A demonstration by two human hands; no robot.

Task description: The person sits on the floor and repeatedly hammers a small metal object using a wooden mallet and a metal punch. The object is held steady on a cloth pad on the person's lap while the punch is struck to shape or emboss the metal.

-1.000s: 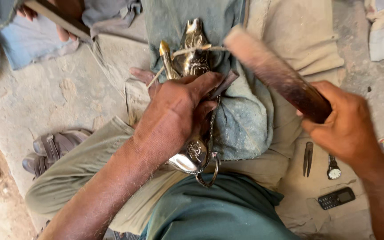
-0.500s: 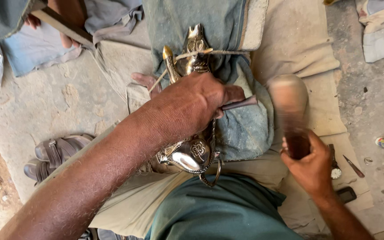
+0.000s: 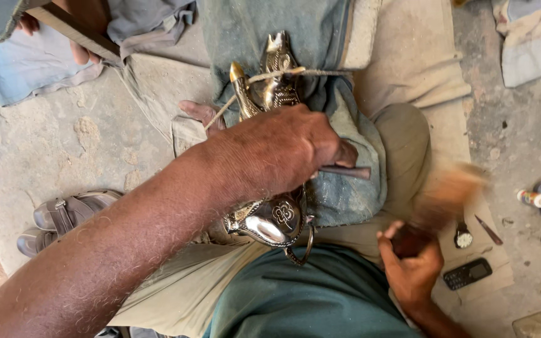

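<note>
Dusty floor [image 3: 64, 144]; left hand [image 3: 283, 150] presses chisel [image 3: 345, 171] on teapot [image 3: 270, 219].

Counted: one engraved metal teapot [image 3: 270, 206], one wooden mallet [image 3: 443, 200], one punch tool [image 3: 345, 171], two sandals [image 3: 64, 219], one wristwatch [image 3: 463, 238], one mobile phone [image 3: 467, 273], one small bottle [image 3: 533, 198].

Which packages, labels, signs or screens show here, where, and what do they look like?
Mobile phone: on the ground at lower right, past the right hand; small black bar shape, dark screen, too small to see more.
Wristwatch: just above the phone; round dark dial face.
Small tube: right edge on the ground; pale body with coloured bands, label too small to make out.
No signs or boxes in view.
</note>
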